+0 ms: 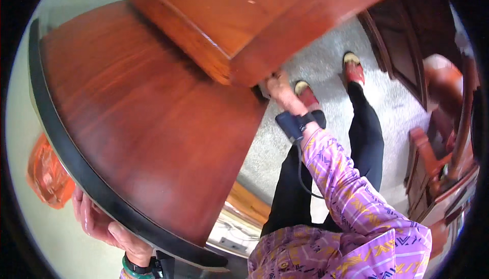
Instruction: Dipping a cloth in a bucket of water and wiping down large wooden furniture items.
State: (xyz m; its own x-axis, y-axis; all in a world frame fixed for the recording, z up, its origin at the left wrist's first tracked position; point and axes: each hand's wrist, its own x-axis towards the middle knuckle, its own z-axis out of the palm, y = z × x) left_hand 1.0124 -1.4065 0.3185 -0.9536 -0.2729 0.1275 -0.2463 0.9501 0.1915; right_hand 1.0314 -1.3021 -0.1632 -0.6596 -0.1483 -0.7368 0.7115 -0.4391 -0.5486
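Note:
A broad reddish-brown wooden panel (153, 134) fills the left and middle of the view. Along its outer side runs a long dark strip (84, 172), bent by the lens. My left hand (103, 221) is at the strip's outer side, fingers curled up against it, partly hidden by it. My right hand (280, 90) is blurred at the panel's right corner, just below a thick wooden block (237, 23) whose corner juts over the panel. A small dark thing lies by its fingertips, and what the fingers do there is unclear.
An orange plastic bag (51, 174) lies on the pale floor at left. Dark wooden furniture (410, 50) and a wooden chair-like piece (424, 149) stand at right. My red shoes (354, 71) are on the grey floor (324, 63). Cables (237, 231) show below the panel.

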